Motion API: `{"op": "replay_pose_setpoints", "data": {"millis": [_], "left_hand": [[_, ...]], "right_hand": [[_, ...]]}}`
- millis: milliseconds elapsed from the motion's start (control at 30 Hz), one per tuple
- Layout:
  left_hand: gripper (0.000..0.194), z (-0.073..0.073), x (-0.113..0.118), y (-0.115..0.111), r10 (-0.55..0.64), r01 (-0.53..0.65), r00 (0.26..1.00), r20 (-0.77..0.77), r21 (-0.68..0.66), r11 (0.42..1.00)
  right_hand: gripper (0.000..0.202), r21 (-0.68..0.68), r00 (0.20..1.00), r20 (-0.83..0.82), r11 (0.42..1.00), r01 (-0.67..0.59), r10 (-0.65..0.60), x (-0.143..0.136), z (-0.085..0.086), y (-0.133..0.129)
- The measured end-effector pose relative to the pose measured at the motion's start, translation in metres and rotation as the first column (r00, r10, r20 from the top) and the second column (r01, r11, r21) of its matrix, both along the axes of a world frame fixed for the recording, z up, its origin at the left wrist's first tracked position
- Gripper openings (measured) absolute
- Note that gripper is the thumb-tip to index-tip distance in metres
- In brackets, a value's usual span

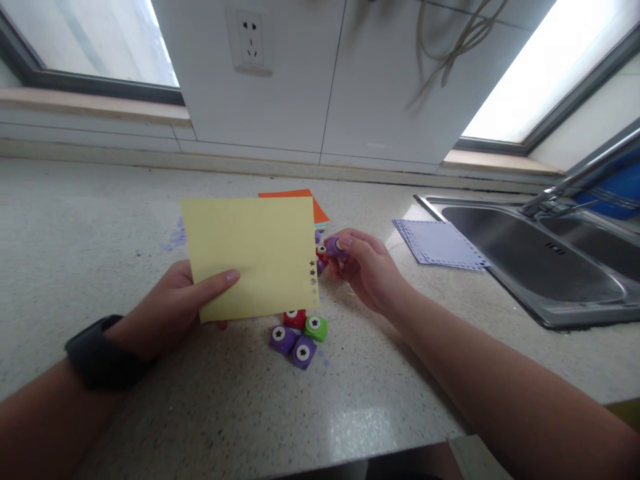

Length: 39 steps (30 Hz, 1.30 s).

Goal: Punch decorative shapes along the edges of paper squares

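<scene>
My left hand [187, 297] grips a sheet of yellow paper [255, 253] by its lower left side, the thumb lying on top. Small punched shapes run along the lower part of the sheet's right edge. A purple craft punch [336, 248] is pinched in my right hand [367, 267], just right of that edge. Below the sheet, on the counter, sit more punches: a red one [294, 319] partly covered by the paper, a green one [316, 327], and two purple ones [303, 352]. Other punches show partly behind the paper's right edge.
Orange paper [320, 208] lies partly hidden behind the yellow sheet. A stack of pale lilac sheets with punched edges [437, 241] rests beside the steel sink [520, 267] and faucet [550, 200]. Purple paper bits [175, 237] are scattered at left. A wall with a socket [251, 40] stands behind the counter.
</scene>
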<state>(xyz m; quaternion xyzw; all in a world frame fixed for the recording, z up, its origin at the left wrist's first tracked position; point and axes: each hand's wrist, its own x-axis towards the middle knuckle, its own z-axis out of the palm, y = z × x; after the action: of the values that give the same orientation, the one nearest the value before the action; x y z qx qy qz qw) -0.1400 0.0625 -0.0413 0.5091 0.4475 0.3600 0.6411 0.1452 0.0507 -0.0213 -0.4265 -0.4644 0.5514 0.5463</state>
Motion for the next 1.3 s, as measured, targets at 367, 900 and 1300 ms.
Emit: {"op": "replay_pose_setpoints", "data": {"millis": [367,900,1300], "left_hand": [[0.033,-0.002,-0.003,0.007,-0.068,0.069,0.997,-0.035,0.029,0.997],[0.034,0.006,0.006,0.008,0.018,-0.041,0.979,0.204,0.109,0.993],[0.041,0.010,0.004,0.006,-0.037,0.023,0.975,0.218,0.064,0.998]], "right_hand": [[0.020,0.284,0.600,0.786,0.950,-0.133,-0.151,0.020,0.017,-0.003],[0.012,0.162,0.322,0.946,0.827,-0.539,0.024,0.025,0.030,-0.006],[0.014,0.157,0.173,0.983,0.751,-0.641,-0.058,0.026,0.028,-0.003]]}}
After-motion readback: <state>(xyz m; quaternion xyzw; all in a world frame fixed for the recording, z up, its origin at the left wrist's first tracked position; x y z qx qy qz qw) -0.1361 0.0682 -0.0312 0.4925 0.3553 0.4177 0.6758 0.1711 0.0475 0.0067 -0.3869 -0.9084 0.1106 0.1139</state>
